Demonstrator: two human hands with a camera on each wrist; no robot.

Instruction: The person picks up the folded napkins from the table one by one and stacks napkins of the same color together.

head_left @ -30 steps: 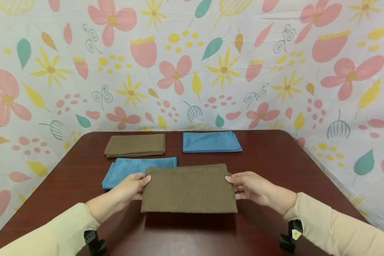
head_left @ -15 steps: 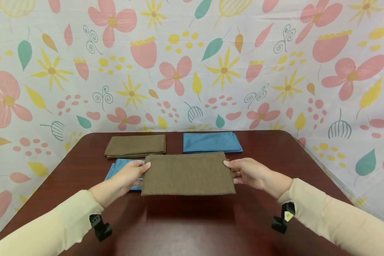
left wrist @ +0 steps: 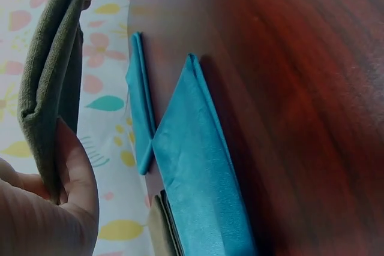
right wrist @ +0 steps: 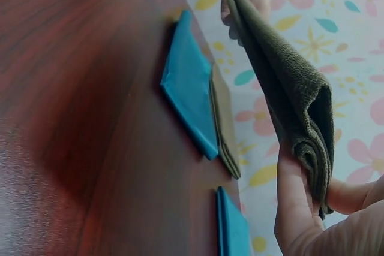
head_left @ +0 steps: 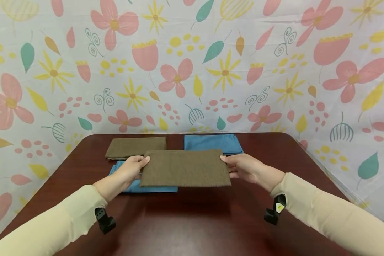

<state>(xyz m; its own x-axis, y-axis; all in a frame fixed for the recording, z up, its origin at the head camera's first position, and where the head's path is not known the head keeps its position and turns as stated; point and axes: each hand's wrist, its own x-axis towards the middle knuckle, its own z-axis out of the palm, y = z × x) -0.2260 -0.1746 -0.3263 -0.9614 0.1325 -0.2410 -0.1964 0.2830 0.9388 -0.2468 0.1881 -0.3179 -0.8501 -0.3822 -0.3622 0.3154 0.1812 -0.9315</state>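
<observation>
A folded olive-brown cloth [head_left: 185, 169] hangs in the air over the table, stretched flat between both hands. My left hand [head_left: 128, 172] pinches its left edge, thumb on top and fingers beneath. At the opposite edge my right hand [head_left: 248, 168] pinches it the same way. In the right wrist view the cloth's folded layers [right wrist: 309, 136] show at the end gripped there. Below and behind the left hand lies a folded blue cloth [head_left: 150, 189], partly hidden by the hand and the held cloth. The left wrist view shows that blue cloth [left wrist: 201, 166] resting on the table.
Another folded brown cloth [head_left: 137, 146] lies at the table's back left. A second folded blue cloth [head_left: 211, 143] lies at the back right, its front edge partly covered by the held cloth. A dark red-brown wooden table [head_left: 185, 227] reaches to a flower-printed curtain [head_left: 192, 71].
Both hands have carried the brown cloth up and away from me, over the table. It now overlaps the back-right blue cloth in the head view. The grip looks unchanged.
</observation>
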